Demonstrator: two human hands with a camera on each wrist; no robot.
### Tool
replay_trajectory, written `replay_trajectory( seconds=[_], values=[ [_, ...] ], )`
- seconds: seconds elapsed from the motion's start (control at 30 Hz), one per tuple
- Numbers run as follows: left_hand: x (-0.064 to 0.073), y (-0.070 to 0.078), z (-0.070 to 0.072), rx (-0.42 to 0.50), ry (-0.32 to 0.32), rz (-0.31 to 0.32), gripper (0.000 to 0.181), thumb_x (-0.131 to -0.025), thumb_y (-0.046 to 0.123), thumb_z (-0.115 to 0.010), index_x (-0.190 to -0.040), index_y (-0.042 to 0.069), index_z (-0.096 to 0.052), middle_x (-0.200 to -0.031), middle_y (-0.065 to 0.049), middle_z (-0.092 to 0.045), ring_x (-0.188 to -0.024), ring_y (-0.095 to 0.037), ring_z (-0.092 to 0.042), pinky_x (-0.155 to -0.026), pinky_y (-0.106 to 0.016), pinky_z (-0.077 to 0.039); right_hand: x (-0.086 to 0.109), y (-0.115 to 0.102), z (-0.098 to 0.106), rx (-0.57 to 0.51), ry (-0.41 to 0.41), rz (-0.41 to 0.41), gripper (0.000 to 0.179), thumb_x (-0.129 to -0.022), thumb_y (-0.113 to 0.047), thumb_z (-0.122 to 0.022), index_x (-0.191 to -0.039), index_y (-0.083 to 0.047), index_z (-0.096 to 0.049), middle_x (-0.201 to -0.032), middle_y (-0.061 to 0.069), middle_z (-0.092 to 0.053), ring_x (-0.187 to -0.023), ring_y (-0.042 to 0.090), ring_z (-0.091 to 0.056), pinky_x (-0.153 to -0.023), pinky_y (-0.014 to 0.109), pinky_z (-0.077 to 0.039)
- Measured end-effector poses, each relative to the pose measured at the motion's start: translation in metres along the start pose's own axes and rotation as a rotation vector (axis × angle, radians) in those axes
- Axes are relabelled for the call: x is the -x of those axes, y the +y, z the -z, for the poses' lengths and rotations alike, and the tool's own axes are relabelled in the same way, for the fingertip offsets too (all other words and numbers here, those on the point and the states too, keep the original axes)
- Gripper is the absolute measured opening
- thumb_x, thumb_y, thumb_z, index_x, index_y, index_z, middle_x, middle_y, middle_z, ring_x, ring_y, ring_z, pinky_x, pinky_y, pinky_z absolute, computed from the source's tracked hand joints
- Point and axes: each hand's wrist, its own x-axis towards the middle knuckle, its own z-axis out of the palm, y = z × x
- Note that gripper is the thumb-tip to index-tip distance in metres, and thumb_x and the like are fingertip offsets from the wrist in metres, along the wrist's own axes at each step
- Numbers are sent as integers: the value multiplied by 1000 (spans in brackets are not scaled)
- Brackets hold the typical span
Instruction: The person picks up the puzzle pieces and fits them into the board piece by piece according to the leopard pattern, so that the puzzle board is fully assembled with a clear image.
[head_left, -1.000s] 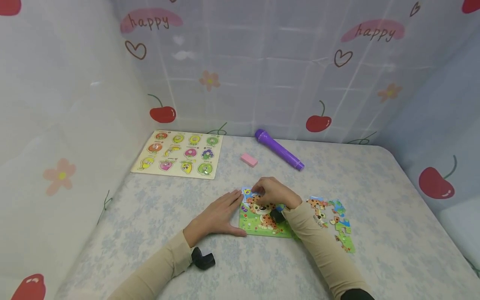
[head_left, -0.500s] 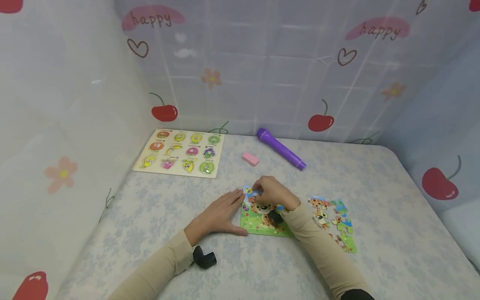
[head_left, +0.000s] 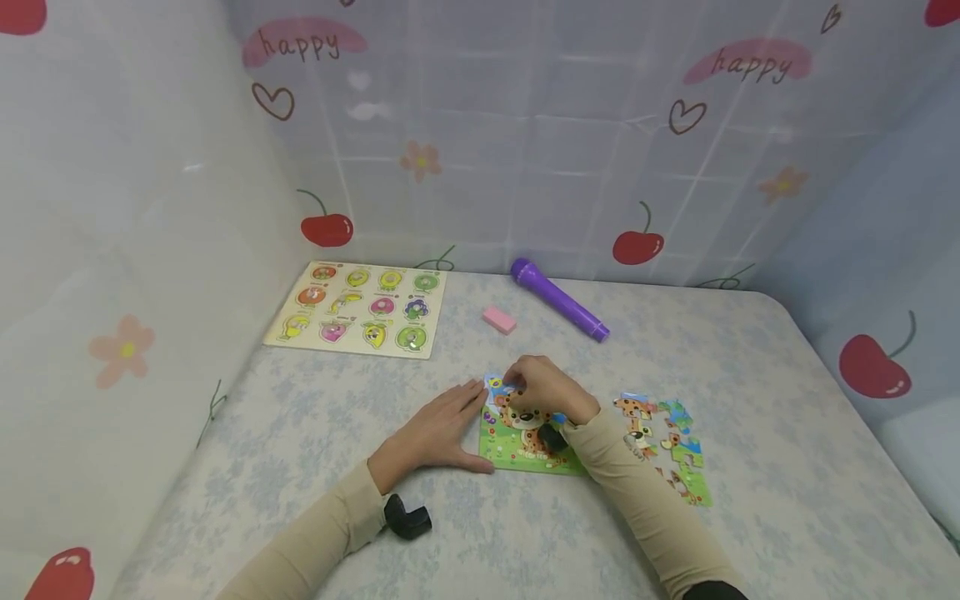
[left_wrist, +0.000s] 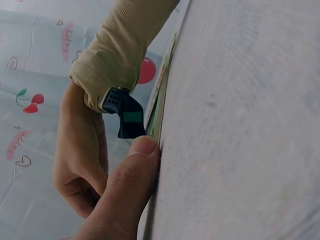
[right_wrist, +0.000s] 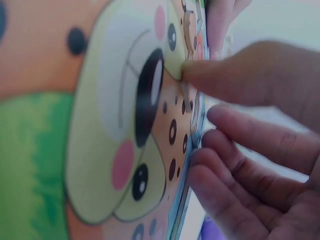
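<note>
A jigsaw puzzle (head_left: pixel 513 454) with a cartoon leopard on green grass lies on the table. My left hand (head_left: pixel 438 425) rests flat beside it, fingertips at its upper left corner and thumb at the lower left. In the left wrist view the left thumb (left_wrist: pixel 125 185) touches the board's edge. Over the puzzle's upper part, my right hand (head_left: pixel 553 390) has curled fingers and pinches a puzzle piece (right_wrist: pixel 187 97) near the leopard's ear; the fingers hide much of that piece. Several loose pieces (head_left: pixel 636 407) lie right of the puzzle, partly behind the right sleeve.
A fruit picture board (head_left: pixel 360 308) lies at the back left. Behind the puzzle are a pink eraser-like block (head_left: pixel 498 320) and a purple toy microphone (head_left: pixel 561 300). Printed curtains (head_left: pixel 480 150) enclose the table. Black camera mounts (head_left: pixel 407 518) stick out from the wrists.
Both hands stay nearly in place. The right fingers remain at the puzzle's upper left area with only slight movement; the head view shifts a little.
</note>
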Motion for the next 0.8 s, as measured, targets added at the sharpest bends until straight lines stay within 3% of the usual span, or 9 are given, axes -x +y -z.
replay_trajectory(
  seconds=[0.5, 0.8],
  values=[
    [1, 1, -1, 1, 0, 5, 119, -73, 84, -55, -156, 6, -21, -164, -11, -18, -151, -24, -20, -124, -39, -24, 4, 11, 6, -26, -24, 63, 47, -80, -22, -80, -122, -4, -66, -107, 6, -66, -97, 19, -62, -85, 35, -55],
    [0, 1, -1, 4, -13, 20, 119, -72, 84, -55, -156, 8, -20, -164, -9, -17, -152, -24, -19, -124, -39, -23, 23, 22, 18, -42, 9, 76, 50, -79, -24, -82, -122, -4, -66, -107, 7, -66, -98, 22, -61, -85, 39, -55]
  ],
)
